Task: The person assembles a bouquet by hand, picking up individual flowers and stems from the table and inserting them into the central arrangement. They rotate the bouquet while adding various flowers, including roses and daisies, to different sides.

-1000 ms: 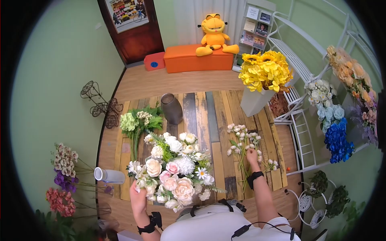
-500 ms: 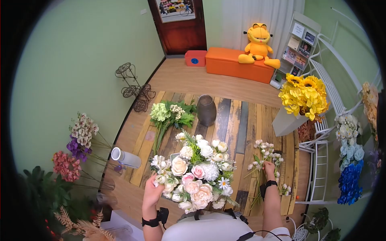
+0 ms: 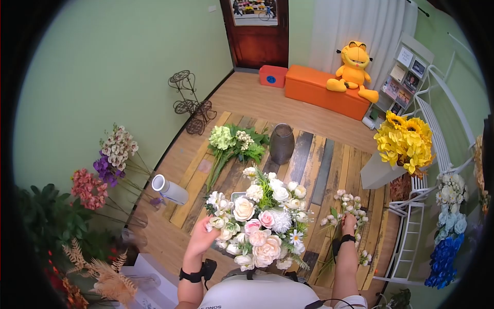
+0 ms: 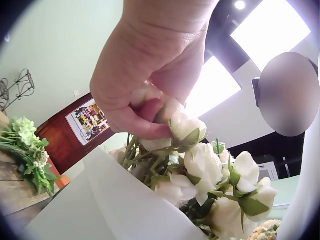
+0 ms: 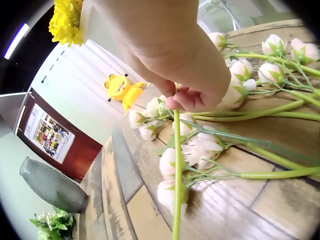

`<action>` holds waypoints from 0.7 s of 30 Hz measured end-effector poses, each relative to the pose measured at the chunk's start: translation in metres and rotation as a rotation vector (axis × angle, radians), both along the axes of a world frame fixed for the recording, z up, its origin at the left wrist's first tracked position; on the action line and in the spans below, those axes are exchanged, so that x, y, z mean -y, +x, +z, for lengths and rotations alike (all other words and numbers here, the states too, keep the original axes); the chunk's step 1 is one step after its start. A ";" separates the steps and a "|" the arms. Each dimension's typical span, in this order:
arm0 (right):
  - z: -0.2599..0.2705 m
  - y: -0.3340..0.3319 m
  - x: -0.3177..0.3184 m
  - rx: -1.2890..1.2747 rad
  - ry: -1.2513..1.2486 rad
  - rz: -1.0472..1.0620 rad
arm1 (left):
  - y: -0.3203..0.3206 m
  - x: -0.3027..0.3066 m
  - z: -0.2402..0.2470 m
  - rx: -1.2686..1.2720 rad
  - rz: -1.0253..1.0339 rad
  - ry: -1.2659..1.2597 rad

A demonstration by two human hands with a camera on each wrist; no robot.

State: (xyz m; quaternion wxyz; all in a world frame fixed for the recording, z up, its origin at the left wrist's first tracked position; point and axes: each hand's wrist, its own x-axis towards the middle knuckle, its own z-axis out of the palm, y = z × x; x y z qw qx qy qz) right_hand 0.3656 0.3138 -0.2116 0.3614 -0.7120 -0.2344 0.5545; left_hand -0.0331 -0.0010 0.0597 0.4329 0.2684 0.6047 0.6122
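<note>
A large arrangement of white, cream and pink flowers (image 3: 257, 237) fills the front of the table, in a white container (image 4: 120, 200) whose rim shows in the left wrist view. My left hand (image 3: 204, 234) is at its left side, fingers curled round a white rose (image 4: 186, 126) among other blooms. On the right, my right hand (image 3: 349, 225) pinches a green stem (image 5: 177, 170) between thumb and fingers. Below and beside that hand lie several loose sprays of small pale pink roses (image 5: 202, 150), stems across the wood.
Green hydrangea stems (image 3: 222, 138) lie at the table's back left, beside a dark grey vase (image 3: 281, 147). Yellow sunflowers (image 3: 404, 141) stand in a tall pale vase (image 3: 378, 172) at the right corner. A white cylindrical vase (image 3: 170, 189) is by the left edge. White metal racks (image 3: 411, 237) line the right.
The head view has turned left, so the room shifts rightward in it. My left hand stays at the arrangement's left side; my right hand stays among the small rose sprays.
</note>
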 end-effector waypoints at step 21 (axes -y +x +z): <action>0.362 -0.153 0.142 -0.596 1.143 0.552 | -0.002 -0.005 0.007 -0.028 -0.022 0.002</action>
